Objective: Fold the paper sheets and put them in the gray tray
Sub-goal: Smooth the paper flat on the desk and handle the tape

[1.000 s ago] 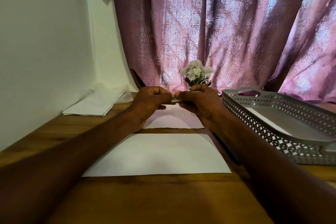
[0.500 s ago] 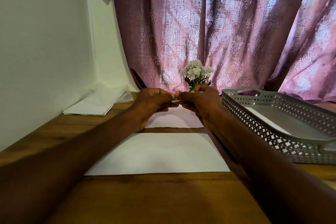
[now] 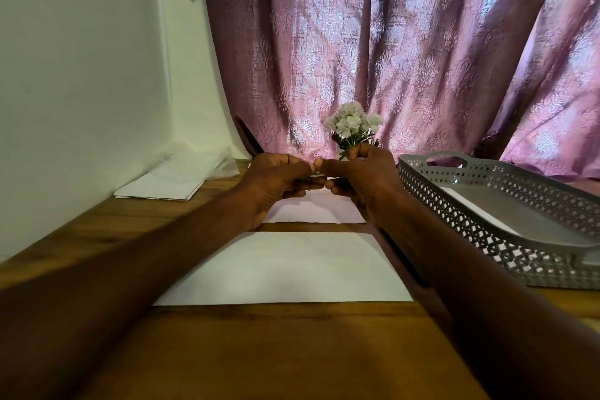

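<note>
White paper is the thing you are working on: both of your hands meet at the far edge of a sheet (image 3: 311, 209) lying on the wooden table (image 3: 292, 351). Your left hand (image 3: 276, 177) and right hand (image 3: 360, 177) are curled, thumbs nearly touching, and seem to pinch that far edge between thumb and fingers, though the paper inside the grip is mostly hidden. Below your wrists the rest of this sheet lies flat.

Nearer to you lies a second sheet (image 3: 285, 269), flat and untouched, with a strip of bare wood between the two.

To your right stands the gray tray (image 3: 487, 204), its walls pierced with a lattice pattern. A pale sheet seems to lie inside it already, so part of the job looks done.

At the far left corner sits a stack of paper (image 3: 162, 185).

By my judgement, at least the two sheets before you are yet to be folded and placed.
</note>
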{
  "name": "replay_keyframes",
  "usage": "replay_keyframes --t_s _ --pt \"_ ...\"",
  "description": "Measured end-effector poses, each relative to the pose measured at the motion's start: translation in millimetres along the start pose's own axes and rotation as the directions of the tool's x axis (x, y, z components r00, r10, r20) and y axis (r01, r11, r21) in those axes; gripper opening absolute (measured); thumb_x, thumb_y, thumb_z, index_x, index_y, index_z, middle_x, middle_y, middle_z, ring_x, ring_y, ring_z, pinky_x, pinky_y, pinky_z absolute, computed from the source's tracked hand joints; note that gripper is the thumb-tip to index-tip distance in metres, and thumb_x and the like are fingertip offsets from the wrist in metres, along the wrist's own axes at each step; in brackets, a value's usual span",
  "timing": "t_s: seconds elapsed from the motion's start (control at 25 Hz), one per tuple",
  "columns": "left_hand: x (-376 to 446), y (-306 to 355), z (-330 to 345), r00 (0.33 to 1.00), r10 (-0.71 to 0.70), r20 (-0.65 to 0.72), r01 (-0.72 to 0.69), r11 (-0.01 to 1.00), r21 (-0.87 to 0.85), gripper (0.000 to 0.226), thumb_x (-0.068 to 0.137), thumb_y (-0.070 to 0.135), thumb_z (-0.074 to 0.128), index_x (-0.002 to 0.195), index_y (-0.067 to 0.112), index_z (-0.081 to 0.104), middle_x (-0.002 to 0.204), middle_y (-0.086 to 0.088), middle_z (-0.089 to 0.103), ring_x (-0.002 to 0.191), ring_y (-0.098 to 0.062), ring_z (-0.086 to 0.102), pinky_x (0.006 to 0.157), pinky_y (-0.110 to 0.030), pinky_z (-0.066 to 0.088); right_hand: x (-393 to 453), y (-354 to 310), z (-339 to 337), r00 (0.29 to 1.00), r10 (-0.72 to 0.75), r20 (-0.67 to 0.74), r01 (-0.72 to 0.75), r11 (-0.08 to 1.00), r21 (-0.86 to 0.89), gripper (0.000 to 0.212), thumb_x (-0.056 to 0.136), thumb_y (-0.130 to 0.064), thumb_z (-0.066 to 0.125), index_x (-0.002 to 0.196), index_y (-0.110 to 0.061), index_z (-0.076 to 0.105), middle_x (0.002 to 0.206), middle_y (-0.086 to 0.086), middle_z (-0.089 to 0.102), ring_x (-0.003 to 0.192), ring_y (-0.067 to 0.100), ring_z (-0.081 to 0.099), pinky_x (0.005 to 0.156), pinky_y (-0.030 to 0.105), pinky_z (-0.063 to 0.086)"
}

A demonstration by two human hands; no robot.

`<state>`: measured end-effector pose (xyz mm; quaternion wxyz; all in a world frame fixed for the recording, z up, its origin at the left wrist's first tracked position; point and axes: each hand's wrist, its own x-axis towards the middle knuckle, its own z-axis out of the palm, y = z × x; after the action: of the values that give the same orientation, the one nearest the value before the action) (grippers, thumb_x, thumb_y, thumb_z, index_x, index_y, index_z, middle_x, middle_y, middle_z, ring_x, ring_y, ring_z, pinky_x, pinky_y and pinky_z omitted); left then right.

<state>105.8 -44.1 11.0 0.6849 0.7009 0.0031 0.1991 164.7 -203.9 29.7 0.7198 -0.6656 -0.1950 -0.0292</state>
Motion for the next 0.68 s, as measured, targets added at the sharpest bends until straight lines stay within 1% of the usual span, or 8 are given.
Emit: replay_keyframes --t_s 0.16,0.32,0.44,0.48,0.56,0.6,0.68 --pt "-1 0 2 1.0 -0.001 0.014 0.0 1.0 0.012 0.027 0.095 0.022 0.072 0.113 0.003 0.075 0.102 -0.012 0.081 0.093 -0.023 0.079 0.089 -0.035 0.062 2 3 -2 0.998 -0.059 -0.018 0.056 0.991 -0.124 0.051 0.066 -0.014 0.096 0.064 -0.016 0.045 0.061 0.013 0.062 0.045 0.02 0.059 0.044 0.027 0.047" --pt "-3 1 5 1.0 -0.005 0.013 0.005 0.999 0.034 0.028 0.095 0.023 0.072 0.114 0.002 0.075 0.104 -0.012 0.08 0.094 -0.023 0.079 0.089 -0.034 0.061 3 5 -5 0.993 -0.114 -0.019 0.106 0.963 -0.248 0.046 0.067 -0.024 0.096 0.063 -0.011 0.051 0.056 0.012 0.062 0.041 0.015 0.055 0.044 0.028 0.045" --pt "-2 4 3 1.0 -0.011 -0.023 0.011 1.0 0.012 0.027 0.096 0.021 0.071 0.114 0.001 0.074 0.103 -0.014 0.08 0.094 -0.024 0.079 0.087 -0.032 0.06 3 6 -8 0.976 -0.213 -0.047 0.177 0.899 -0.401 0.048 0.067 -0.037 0.095 0.067 -0.004 0.059 0.062 0.012 0.069 0.048 0.016 0.056 0.051 0.034 0.048" --pt "-1 5 0 0.999 -0.015 -0.048 0.015 1.0 -0.013 0.027 0.096 0.02 0.07 0.114 0.0 0.074 0.103 -0.015 0.08 0.095 -0.024 0.079 0.087 -0.032 0.06 4 6 -8 0.972 -0.231 -0.035 0.195 0.886 -0.421 0.044 0.068 -0.039 0.093 0.071 -0.006 0.064 0.064 0.009 0.07 0.051 0.016 0.057 0.053 0.034 0.049" --pt "2 5 -7 0.997 -0.028 -0.078 0.025 0.999 -0.042 0.026 0.098 0.018 0.068 0.116 0.0 0.073 0.105 -0.016 0.079 0.097 -0.025 0.078 0.092 -0.035 0.059 3 6 -8 0.977 -0.211 0.021 0.2 0.885 -0.421 0.036 0.076 -0.044 0.087 0.08 -0.012 0.072 0.067 0.003 0.07 0.058 0.014 0.059 0.059 0.034 0.049" --pt "2 4 -11 0.996 -0.033 -0.081 0.029 0.999 -0.039 0.027 0.099 0.019 0.067 0.117 0.0 0.073 0.106 -0.015 0.079 0.097 -0.025 0.078 0.095 -0.037 0.058 3 6 -7 0.98 -0.193 0.044 0.193 0.884 -0.425 0.037 0.082 -0.048 0.081 0.084 -0.011 0.074 0.069 0.002 0.069 0.06 0.014 0.058 0.062 0.037 0.049" --pt "3 2 -15 0.996 -0.028 -0.09 0.026 0.999 -0.029 0.027 0.097 0.019 0.07 0.117 0.0 0.073 0.104 -0.013 0.08 0.097 -0.023 0.078 0.097 -0.037 0.057 2 5 -4 0.988 -0.127 0.089 0.152 0.916 -0.372 0.048 0.09 -0.052 0.072 0.089 -0.004 0.075 0.077 0.01 0.071 0.066 0.02 0.06 0.067 0.038 0.049"
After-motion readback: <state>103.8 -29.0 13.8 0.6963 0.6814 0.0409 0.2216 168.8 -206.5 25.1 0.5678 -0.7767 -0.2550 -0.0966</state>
